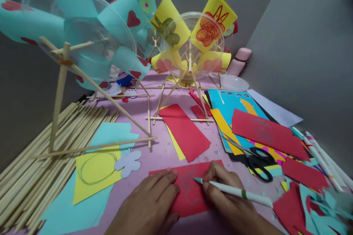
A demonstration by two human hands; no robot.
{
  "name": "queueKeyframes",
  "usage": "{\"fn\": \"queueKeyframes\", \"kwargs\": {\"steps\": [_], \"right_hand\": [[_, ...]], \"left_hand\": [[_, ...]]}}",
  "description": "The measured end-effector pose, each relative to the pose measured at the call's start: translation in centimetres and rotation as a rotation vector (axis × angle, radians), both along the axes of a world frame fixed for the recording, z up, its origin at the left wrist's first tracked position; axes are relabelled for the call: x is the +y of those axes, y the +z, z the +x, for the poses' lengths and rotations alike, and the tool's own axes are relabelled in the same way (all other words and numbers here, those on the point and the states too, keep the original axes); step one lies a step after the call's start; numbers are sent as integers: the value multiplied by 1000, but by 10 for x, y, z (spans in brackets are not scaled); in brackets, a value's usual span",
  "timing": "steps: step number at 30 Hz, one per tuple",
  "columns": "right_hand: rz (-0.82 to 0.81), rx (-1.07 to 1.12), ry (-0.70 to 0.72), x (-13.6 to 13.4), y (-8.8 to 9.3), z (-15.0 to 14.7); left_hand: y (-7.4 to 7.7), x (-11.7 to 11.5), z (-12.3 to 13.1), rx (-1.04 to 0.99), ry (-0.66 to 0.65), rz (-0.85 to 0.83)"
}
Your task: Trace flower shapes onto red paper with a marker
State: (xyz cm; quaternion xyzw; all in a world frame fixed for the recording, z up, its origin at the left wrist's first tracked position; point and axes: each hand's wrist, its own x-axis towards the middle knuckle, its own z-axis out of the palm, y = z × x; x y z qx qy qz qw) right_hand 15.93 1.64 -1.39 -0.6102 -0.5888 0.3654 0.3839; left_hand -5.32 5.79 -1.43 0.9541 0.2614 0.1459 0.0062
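Note:
A sheet of red paper (187, 200) lies on the purple table in front of me, with faint curved outlines drawn on it. My left hand (150, 198) rests flat on the left part of this sheet, fingers stretched out. Pinched in my right hand (224, 191) is a white marker (237, 191) with a green tip and a green band. Its tip is at the drawn lines; whether it touches the paper I cannot tell. Left of my left hand are a yellow paper with a drawn oval (96, 169) and a pale lilac flower cutout (129, 163).
Bamboo sticks (55, 147) lie along the left. Stick-framed wheels with blue (121, 11) and yellow paper blades (171, 22) stand behind. Black-handled scissors (257, 159), paper scraps (292, 209) and several markers (325, 161) are on the right, a pink bottle (239, 61) farther back.

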Motion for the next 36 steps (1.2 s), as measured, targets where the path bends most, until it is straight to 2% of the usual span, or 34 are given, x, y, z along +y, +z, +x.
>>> {"fn": "queueKeyframes", "kwargs": {"steps": [5, 12, 19, 24, 36], "right_hand": [[-37, 46, 19, 1, -4, -2], [-42, 65, 135, 1, -6, 2], [-62, 50, 150, 0, -3, 4], [-61, 52, 163, -2, -5, 5], [-41, -23, 108, -2, -3, 4]], "left_hand": [[6, -1, 3, -5, 18, 5], [6, -1, 4, -34, 23, 7], [9, -1, 5, 12, 33, 15], [4, 0, 3, -12, 8, 6], [5, -2, 4, -35, 39, -30]]}}
